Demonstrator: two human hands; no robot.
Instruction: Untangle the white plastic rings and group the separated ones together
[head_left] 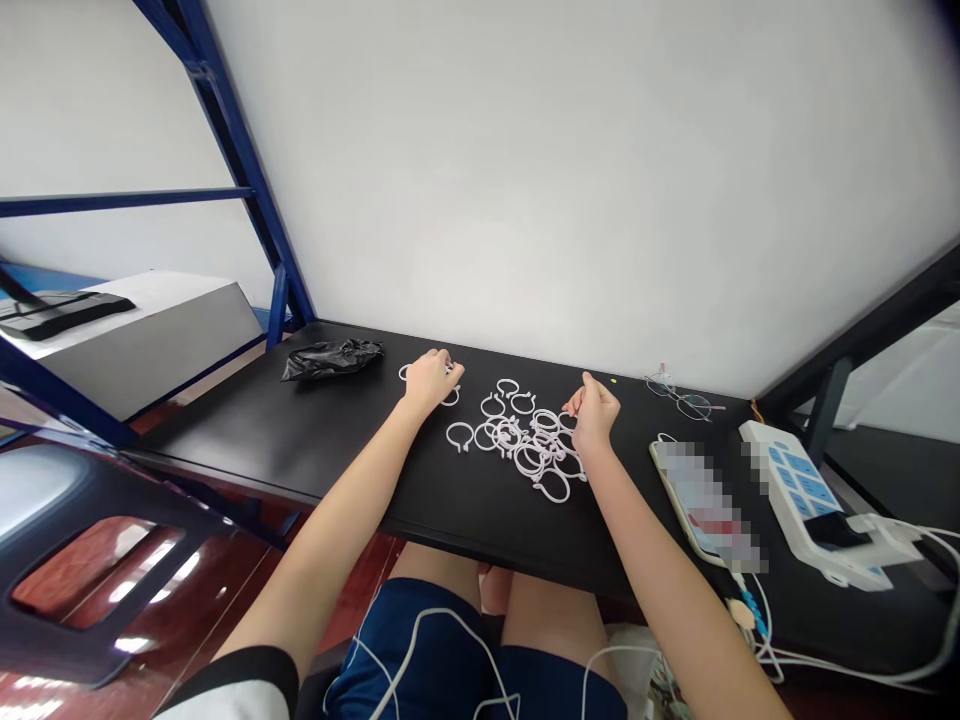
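White open rings [529, 459] with small tabs at their gaps lie in a loose pile on the black table, between my two hands. My left hand [430, 380] is at the far side, left of the pile, its fingers bent and closed at the tabletop. A bit of white shows between those fingers, seemingly part of a ring, and further rings peek out beside and below the hand. My right hand [596, 410] is raised just right of the pile with its fingers curled in. Whatever it may hold is hidden. One single ring [460, 436] lies apart at the pile's left.
A crumpled black plastic bag [334, 360] lies at the table's far left. Glasses [686, 400], a plugged-in phone [701, 505] and a white power strip [810, 500] with cables occupy the right side. A white wall backs the black table [315, 440].
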